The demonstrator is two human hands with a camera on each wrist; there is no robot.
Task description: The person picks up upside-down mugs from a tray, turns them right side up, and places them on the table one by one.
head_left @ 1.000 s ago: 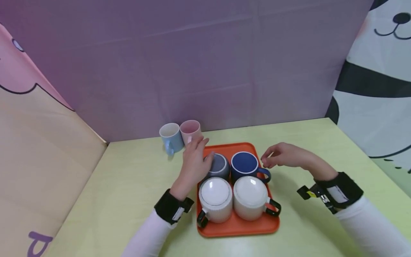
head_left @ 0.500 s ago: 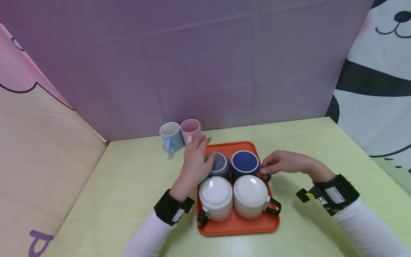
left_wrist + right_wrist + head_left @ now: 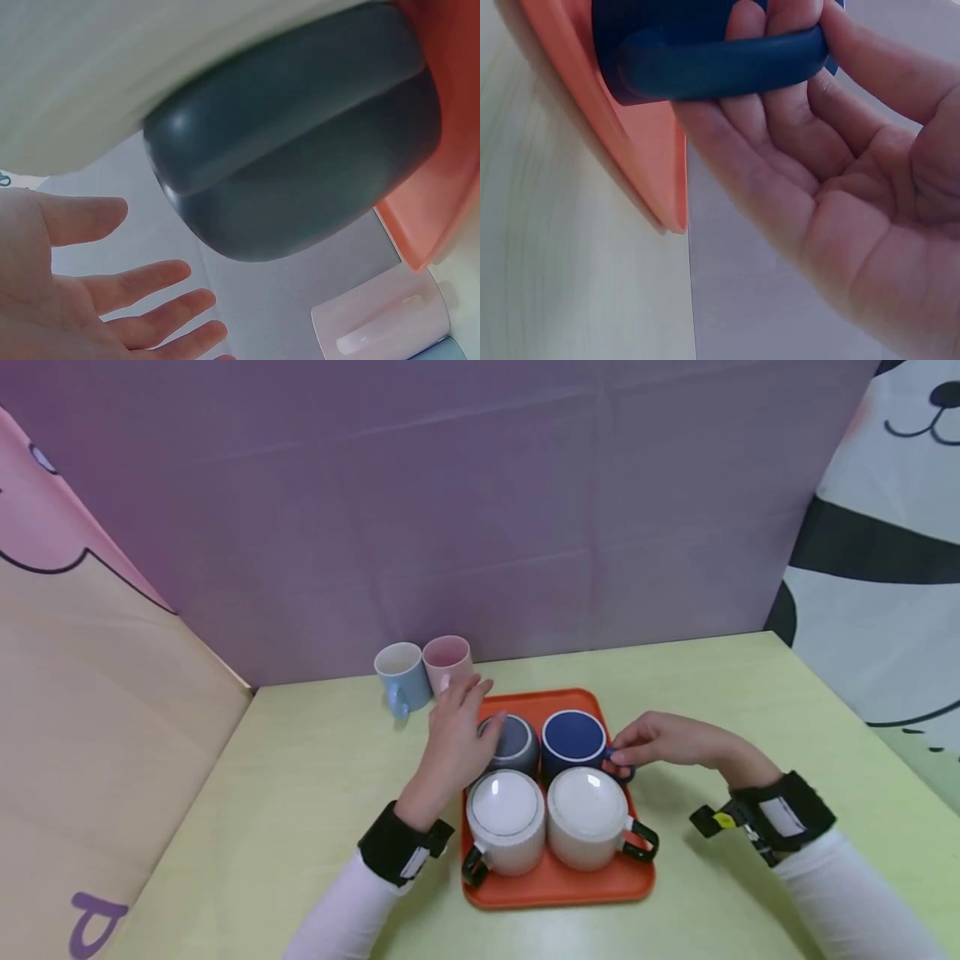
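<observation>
An orange tray [image 3: 557, 887] holds a grey mug [image 3: 513, 743] and a navy mug [image 3: 573, 739] at the back, with two white mugs [image 3: 504, 810] [image 3: 587, 807] at the front. My left hand [image 3: 453, 742] lies against the grey mug's left side with its fingers straight. In the left wrist view the spread fingers [image 3: 142, 304] stand apart from the grey mug [image 3: 300, 157]. My right hand [image 3: 660, 740] grips the navy mug's handle [image 3: 720, 64]: the fingers [image 3: 780, 112] pass through the loop and the thumb lies over it.
A light blue mug [image 3: 401, 675] and a pink mug [image 3: 446, 657] stand behind the tray by the purple back wall. Fabric walls close in the left, back and right. Bare yellow-green table [image 3: 300, 802] lies left and right of the tray.
My right hand dropped down and left from above the table to the navy mug's handle and took hold of it. My left hand has barely moved.
</observation>
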